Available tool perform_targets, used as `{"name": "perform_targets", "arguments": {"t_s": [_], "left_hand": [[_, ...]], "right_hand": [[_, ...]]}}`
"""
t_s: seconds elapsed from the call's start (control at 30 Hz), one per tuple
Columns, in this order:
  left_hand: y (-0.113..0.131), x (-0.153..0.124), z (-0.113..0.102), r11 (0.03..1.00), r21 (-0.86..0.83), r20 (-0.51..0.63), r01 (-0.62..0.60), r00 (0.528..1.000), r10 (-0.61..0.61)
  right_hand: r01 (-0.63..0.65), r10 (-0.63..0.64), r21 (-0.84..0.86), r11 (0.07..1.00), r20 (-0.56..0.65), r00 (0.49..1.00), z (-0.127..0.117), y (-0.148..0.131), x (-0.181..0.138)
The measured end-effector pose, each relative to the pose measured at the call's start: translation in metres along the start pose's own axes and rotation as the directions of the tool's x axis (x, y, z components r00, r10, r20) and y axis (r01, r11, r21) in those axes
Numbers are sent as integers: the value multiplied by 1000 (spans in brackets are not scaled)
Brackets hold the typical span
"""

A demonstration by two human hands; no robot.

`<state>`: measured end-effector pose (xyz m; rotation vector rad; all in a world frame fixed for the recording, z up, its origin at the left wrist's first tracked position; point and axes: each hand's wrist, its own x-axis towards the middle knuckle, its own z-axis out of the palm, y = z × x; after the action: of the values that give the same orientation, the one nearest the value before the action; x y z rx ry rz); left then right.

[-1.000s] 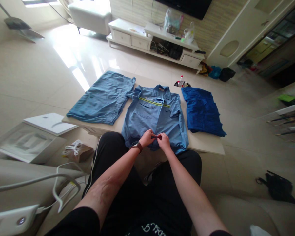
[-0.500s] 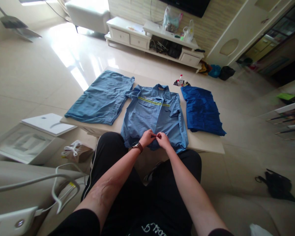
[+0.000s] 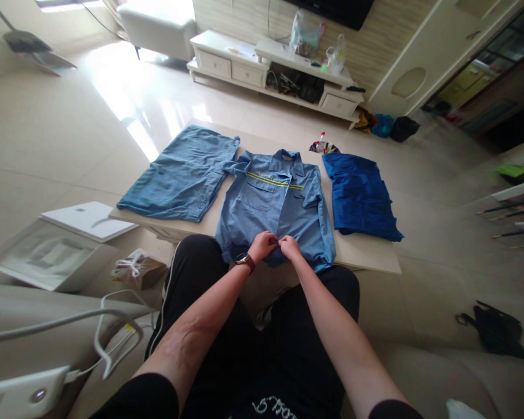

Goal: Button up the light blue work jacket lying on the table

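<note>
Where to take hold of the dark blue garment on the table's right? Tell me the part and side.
Take the dark blue garment by its near edge, coming from the sofa side. It lies flat on the table, that edge nearest the table's rim, with bare tabletop in front.

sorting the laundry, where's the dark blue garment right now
In the head view, the dark blue garment lies on the table's right part, beside the light blue shirt.

We noted a low beige table (image 3: 367, 256). On it lay a light blue garment (image 3: 184, 174) at left, a buttoned work shirt (image 3: 277, 201) centre, a dark blue garment (image 3: 358, 198) right, a bottle (image 3: 321, 142) behind.
</note>
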<state>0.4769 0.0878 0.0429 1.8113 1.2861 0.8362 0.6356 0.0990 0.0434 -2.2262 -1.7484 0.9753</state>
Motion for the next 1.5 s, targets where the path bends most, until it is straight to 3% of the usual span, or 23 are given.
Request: {"name": "perform_targets", "arguments": {"t_s": [0.3, 0.53, 0.73, 0.93, 1.2, 1.5], "left_hand": [[9, -3, -5, 999, 47, 37, -11, 999, 9], [16, -8, -10, 991, 130, 75, 20, 997, -30], [6, -3, -22, 953, 304, 10, -8, 1000, 5], [-10, -4, -20, 805, 586, 177, -93, 984, -16], [-3, -2, -27, 794, 603, 293, -81, 948, -125], [-7, -6, -23, 784, 616, 280, -76, 952, -127]], "right_hand": [[96, -107, -93, 991, -117, 987, -2, -12, -30], [119, -132, -126, 985, -103, 986, -6, -9, -47], [105, -119, -153, 983, -84, 989, -9, -6, -52], [113, -126, -177, 978, -64, 990, -7, -10, -50], [157, -169, -199, 967, -45, 985, -9, -10, -53], [174, -177, -189, 966, 0, 984, -18, -7, -46]]}}
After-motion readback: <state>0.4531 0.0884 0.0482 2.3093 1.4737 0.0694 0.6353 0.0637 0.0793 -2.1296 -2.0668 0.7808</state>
